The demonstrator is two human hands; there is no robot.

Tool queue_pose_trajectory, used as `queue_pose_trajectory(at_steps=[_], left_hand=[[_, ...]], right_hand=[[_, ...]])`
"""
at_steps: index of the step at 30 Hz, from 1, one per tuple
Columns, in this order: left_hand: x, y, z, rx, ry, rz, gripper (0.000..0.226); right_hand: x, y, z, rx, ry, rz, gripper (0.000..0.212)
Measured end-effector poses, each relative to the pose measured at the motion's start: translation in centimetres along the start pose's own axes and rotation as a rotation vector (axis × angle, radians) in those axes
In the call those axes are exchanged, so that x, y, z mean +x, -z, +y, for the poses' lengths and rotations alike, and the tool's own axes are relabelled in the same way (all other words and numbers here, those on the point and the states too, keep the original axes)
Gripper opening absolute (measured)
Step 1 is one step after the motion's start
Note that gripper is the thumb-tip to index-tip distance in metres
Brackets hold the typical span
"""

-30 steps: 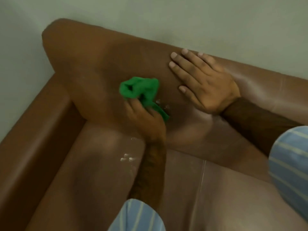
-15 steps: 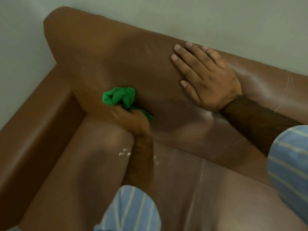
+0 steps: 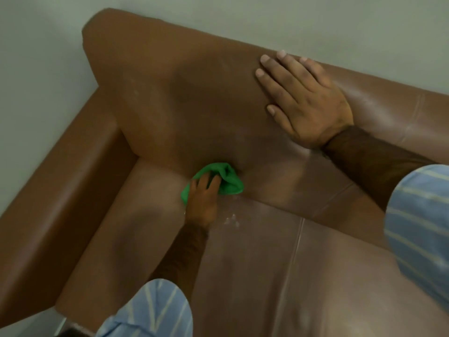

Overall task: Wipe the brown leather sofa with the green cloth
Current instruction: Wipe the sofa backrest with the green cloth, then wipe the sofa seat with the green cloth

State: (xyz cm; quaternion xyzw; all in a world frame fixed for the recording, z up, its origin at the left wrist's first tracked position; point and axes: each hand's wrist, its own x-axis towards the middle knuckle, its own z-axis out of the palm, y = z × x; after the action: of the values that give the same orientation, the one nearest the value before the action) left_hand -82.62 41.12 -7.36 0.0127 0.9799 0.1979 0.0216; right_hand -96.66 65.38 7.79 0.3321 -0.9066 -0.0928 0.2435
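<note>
The brown leather sofa [image 3: 170, 98] fills the view, its backrest against a pale wall. A bunched green cloth [image 3: 227, 180] lies at the crease where the backrest meets the seat cushion. My left hand [image 3: 202, 199] presses down on the cloth, fingers spread over its near side. Higher up, my right hand [image 3: 306, 103] rests flat on the backrest near its top edge, fingers apart, holding nothing. Small white specks [image 3: 232, 220] sit on the seat just right of my left wrist.
The sofa's left armrest [image 3: 56, 190] runs along the left side. A seam [image 3: 295, 246] divides the seat cushions. The pale wall [image 3: 291, 20] stands behind and to the left of the sofa. A strip of floor shows at the bottom left.
My left hand has carried the green cloth down the backrest to the crease at the seat. My right hand has stayed flat on the backrest.
</note>
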Motion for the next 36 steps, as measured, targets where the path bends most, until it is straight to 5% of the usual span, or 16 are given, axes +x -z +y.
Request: queue_pose_trajectory(at_steps=[4, 6, 8, 12, 15, 20, 25, 27, 30, 32, 36], left_hand=[[-3.4, 1.0, -4.5, 0.083, 0.173, -0.179, 0.064], [-4.6, 0.9, -7.6, 0.117, 0.284, -0.193, 0.059], [-5.2, 0.5, -10.3, 0.099, 0.416, -0.205, 0.057], [-4.8, -2.6, -11.3, -0.018, 0.594, -0.133, 0.041], [-3.4, -7.1, -8.3, -0.008, 0.419, 0.004, 0.051], [-5.8, -12.6, -1.8, -0.057, -0.099, -0.14, 0.054], [-11.6, -8.9, -8.1, -0.037, -0.554, -0.392, 0.042], [-11.6, -6.9, -12.2, 0.02, -0.452, -0.319, 0.043], [-8.1, -6.3, -13.8, -0.015, 0.114, -0.023, 0.049], [-5.8, -7.9, -10.9, -0.032, 0.319, 0.107, 0.05], [-10.3, -11.4, -3.8, -0.091, -0.069, -0.09, 0.051]], right_hand=[[-1.6, 0.8, -5.2, 0.067, -0.269, -0.003, 0.063], [-6.1, -0.7, -10.4, 0.169, -0.217, -0.078, 0.066], [-12.4, -2.8, -15.9, 0.313, -0.189, -0.241, 0.066], [-24.5, -6.9, -24.1, 0.396, -0.624, -0.623, 0.084], [-29.6, -9.3, -28.3, 0.358, -0.736, -0.666, 0.077], [-31.8, -12.2, -29.6, 0.29, -0.75, -0.504, 0.07], [-31.7, -12.1, -29.8, 0.31, -0.782, -0.475, 0.071], [-31.7, -12.3, -29.9, 0.302, -0.791, -0.472, 0.071], [-31.9, -12.8, -29.9, 0.294, -0.795, -0.478, 0.072], [-31.9, -12.8, -30.1, 0.287, -0.796, -0.469, 0.071], [-31.7, -12.4, -30.0, 0.284, -0.797, -0.452, 0.07]])
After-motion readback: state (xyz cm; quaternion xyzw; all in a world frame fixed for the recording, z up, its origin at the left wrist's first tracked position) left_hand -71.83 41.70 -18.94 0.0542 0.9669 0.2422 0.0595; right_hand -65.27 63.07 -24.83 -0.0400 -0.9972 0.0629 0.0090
